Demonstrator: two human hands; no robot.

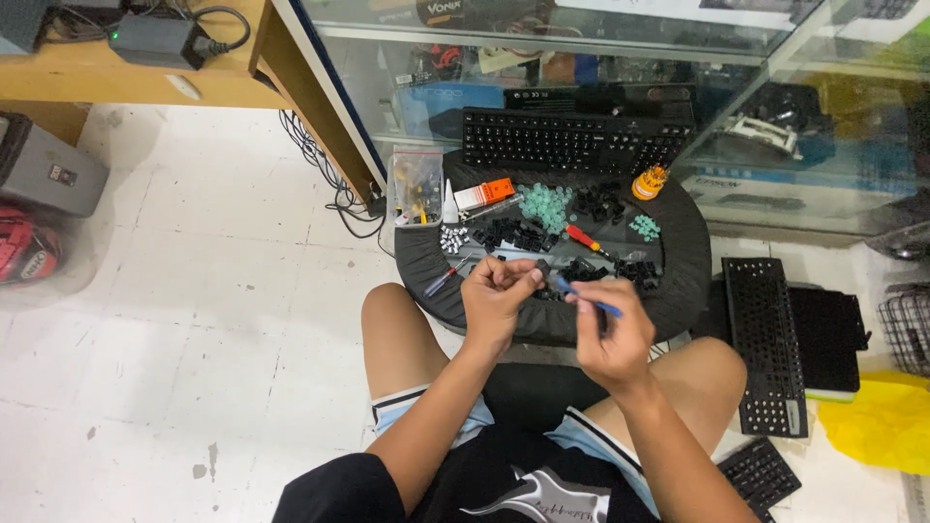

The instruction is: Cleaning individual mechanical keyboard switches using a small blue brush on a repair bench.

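Note:
My left hand (496, 293) is closed around a small dark part, pinched between the fingertips. My right hand (612, 329) grips a thin blue-handled tool (588, 296) whose tip points at that part. Both hands hover over the near edge of a round black stool seat (678, 281) used as a work surface. On the seat lie black keycaps (513, 233), a pile of pale green switch parts (545, 204), a red-handled screwdriver (585, 238) and small silver pieces (453, 238).
A black keyboard (572, 142) leans against a glass display case behind the stool. A bare keyboard frame (767, 344) lies on the floor at right, beside a yellow bag (877, 421). A clear bag of parts (417, 184), an orange box (484, 193) and cables (320, 160) sit at left.

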